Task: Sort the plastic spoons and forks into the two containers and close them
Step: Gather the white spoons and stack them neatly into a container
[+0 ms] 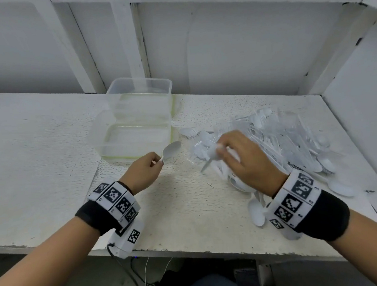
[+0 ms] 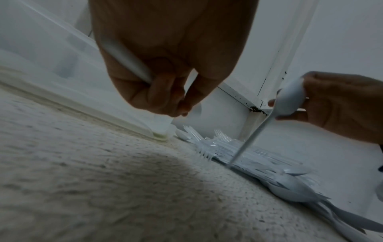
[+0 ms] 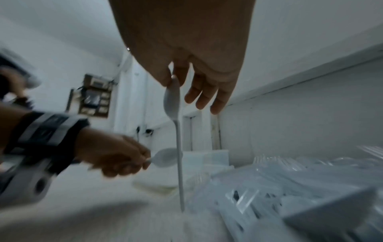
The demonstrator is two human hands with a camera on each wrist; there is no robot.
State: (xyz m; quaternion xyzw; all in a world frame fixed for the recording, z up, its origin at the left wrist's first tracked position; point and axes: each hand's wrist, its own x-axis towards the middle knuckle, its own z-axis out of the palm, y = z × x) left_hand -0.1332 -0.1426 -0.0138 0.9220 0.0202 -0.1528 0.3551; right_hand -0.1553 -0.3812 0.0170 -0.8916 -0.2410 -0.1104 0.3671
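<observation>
My left hand (image 1: 150,168) grips a white plastic spoon (image 1: 171,149) by its handle, its bowl pointing at the near clear container (image 1: 135,141). A second clear container (image 1: 140,94) stands behind it. My right hand (image 1: 236,152) pinches another white spoon (image 3: 173,104) by its bowl between thumb and forefinger, the handle hanging down to the table (image 1: 36,156). The other fingers are loose. It hovers over the left edge of the heap of white spoons and clear forks (image 1: 283,139). In the left wrist view the held spoon's handle (image 2: 129,59) crosses my palm.
White shelf walls close the back and right side of the table. Loose spoons (image 1: 256,212) lie near the front edge under my right wrist. Cables hang below the table edge.
</observation>
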